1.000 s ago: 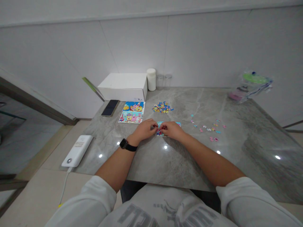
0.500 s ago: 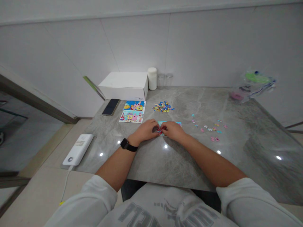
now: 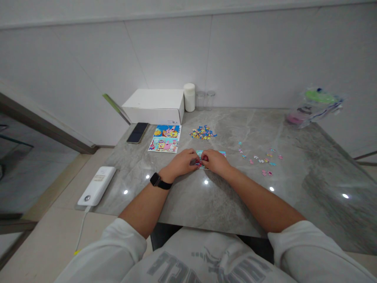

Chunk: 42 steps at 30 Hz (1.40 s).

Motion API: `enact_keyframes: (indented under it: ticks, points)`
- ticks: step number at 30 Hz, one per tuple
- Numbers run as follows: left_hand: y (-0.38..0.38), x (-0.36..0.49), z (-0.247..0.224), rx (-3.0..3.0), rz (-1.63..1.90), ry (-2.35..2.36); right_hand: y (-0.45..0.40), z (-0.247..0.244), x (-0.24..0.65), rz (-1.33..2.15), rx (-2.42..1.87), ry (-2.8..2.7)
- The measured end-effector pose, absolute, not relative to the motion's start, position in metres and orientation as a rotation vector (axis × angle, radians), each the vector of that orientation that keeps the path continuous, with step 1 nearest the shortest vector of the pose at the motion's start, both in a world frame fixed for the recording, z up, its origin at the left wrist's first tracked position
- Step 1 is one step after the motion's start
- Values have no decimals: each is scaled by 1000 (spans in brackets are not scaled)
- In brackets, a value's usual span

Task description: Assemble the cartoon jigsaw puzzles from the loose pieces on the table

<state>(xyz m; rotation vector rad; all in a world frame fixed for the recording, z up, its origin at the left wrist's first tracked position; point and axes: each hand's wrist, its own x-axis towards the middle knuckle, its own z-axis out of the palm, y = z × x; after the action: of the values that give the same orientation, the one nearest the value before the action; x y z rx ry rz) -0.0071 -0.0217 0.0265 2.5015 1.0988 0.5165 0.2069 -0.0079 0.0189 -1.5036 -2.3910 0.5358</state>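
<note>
A small, partly covered jigsaw puzzle (image 3: 222, 153) lies flat on the table in front of me, blue along its top with red and pink near my fingertips. My left hand (image 3: 185, 162), a black watch on its wrist, has its fingers curled in at the puzzle's left end, thumb and fingertips against it. From the other side my right hand (image 3: 216, 161) covers most of the puzzle, its fingers pinched together over the left part. What lies between the right fingertips is hidden. Both hands' fingertips nearly meet.
Loose puzzle pieces (image 3: 261, 161) lie scattered to the right; a multicoloured pile (image 3: 203, 133) sits ahead. Left of it are a cartoon picture sheet (image 3: 165, 139) and phone (image 3: 138, 133). Behind stand a white box (image 3: 154, 104), white bottle (image 3: 189, 97) and clear jars (image 3: 210, 101). A plastic bag (image 3: 312, 108) is far right.
Both hands stay at the same spot on the puzzle. The right fingers have shifted very slightly; the scattered pieces and pile are unchanged.
</note>
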Motion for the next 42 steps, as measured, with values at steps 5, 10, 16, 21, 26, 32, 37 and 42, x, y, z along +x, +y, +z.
enact_keyframes:
  ticks: [5,10,16,21,26,32,37,42]
  points:
    - [-22,-8,27,2501,522,1090,11,23,222,571,-1485,-2151]
    - [-21,-8,25,2500,503,1071,25,50,248,552,-1488,-1911]
    - [-18,-10,21,2514,491,1058,22,84,280,417,-1507,-1794]
    - [-18,-10,21,2565,470,1031,13,86,321,378,-1565,-1818]
    - [-16,-10,21,2651,415,979,-4,68,375,315,-1683,-1702]
    - [-12,-10,20,2609,415,968,-16,30,417,230,-1703,-1389]
    - [-12,-11,19,2605,417,972,-11,16,422,158,-1666,-1238]
    - [-14,-10,20,2579,428,1008,-6,11,419,104,-1646,-1324]
